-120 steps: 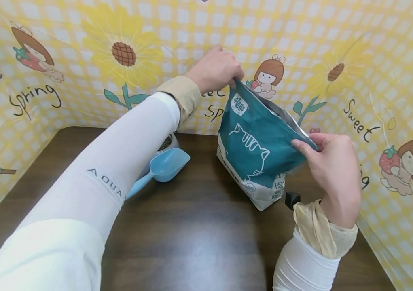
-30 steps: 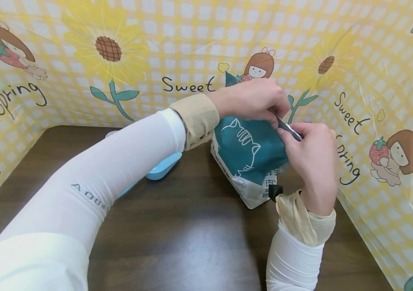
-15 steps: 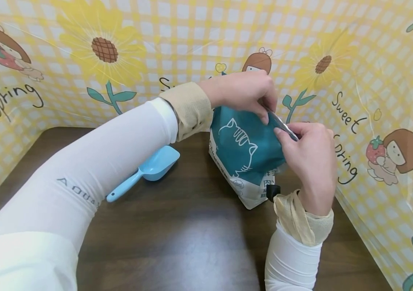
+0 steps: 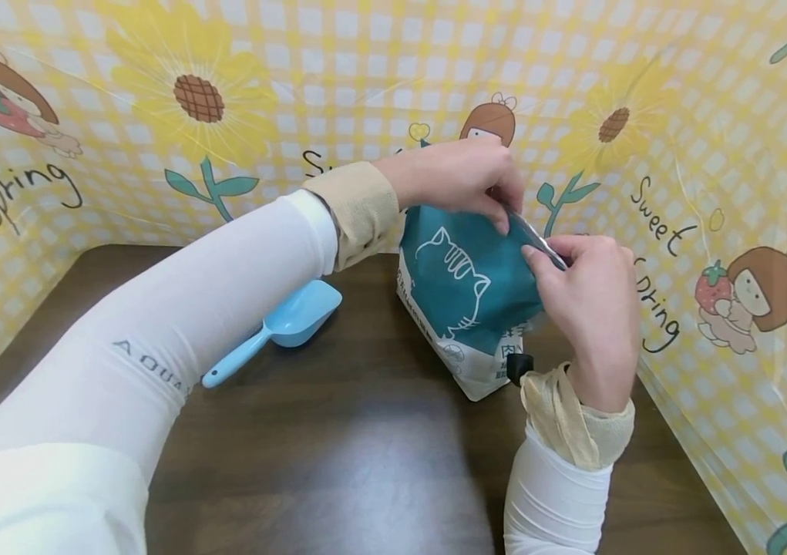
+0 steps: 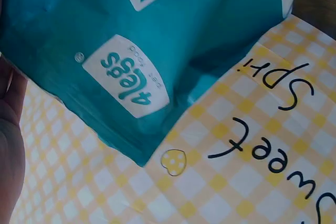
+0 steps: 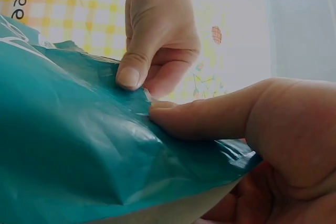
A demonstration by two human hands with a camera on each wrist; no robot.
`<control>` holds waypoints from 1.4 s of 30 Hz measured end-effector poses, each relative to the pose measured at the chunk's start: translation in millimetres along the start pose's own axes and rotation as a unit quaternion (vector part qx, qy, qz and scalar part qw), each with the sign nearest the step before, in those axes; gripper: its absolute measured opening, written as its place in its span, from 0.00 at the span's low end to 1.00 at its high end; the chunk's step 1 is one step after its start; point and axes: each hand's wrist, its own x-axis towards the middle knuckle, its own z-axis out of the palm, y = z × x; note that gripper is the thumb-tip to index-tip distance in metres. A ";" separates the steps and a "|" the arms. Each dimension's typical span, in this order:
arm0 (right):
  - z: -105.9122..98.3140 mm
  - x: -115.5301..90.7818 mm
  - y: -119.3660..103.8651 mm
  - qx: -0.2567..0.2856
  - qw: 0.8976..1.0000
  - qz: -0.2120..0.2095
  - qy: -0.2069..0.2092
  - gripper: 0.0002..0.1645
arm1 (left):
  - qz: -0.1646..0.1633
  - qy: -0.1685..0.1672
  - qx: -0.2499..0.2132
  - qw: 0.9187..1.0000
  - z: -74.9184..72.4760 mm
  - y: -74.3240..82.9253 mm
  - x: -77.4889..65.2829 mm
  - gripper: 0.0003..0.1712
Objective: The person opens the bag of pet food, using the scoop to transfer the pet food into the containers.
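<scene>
A teal and white pet food bag [image 4: 462, 270] with a cat outline stands upright on the dark table. Its top edge is pinched by my left hand [image 4: 469, 179] near the middle, thumb in front. Close beside it, my right hand [image 4: 583, 297] pinches the same edge toward the right corner. In the right wrist view both thumbs press the teal film, a short stretch of edge between them. The left wrist view shows the bag's "4Legs" corner [image 5: 126, 77] hanging free of the fingers. A light blue scoop [image 4: 299, 316] lies left of the bag, partly behind my left forearm.
The wooden table [image 4: 338, 455] meets a yellow checked cloth backdrop [image 4: 351, 85] at the back and sides. A black wrist-mounted piece [image 4: 519, 366] sits close to the bag's lower right corner.
My left hand has shifted from the bag's left top corner rightward along the edge, near the right hand. The mouth, gaping earlier, is now pressed together there. Over the last half second, almost nothing moves.
</scene>
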 end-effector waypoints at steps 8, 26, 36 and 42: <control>4.1 -1.5 -1.8 0.003 1.000 -0.007 0.007 0.16 | -0.023 0.000 -0.015 1.000 -1.9 -9.2 -8.1 0.11; 6.9 0.3 -8.4 0.002 1.000 -0.016 0.004 0.18 | -0.010 -0.003 0.014 1.000 -4.2 -24.3 -21.8 0.13; 6.1 -0.7 -2.0 -0.008 1.000 -0.020 0.010 0.18 | -0.002 0.020 0.044 0.999 4.8 -27.4 -22.6 0.14; 4.7 -1.4 -0.9 -0.006 1.000 -0.009 0.001 0.20 | 0.003 0.034 0.052 0.998 7.4 -33.8 -24.9 0.11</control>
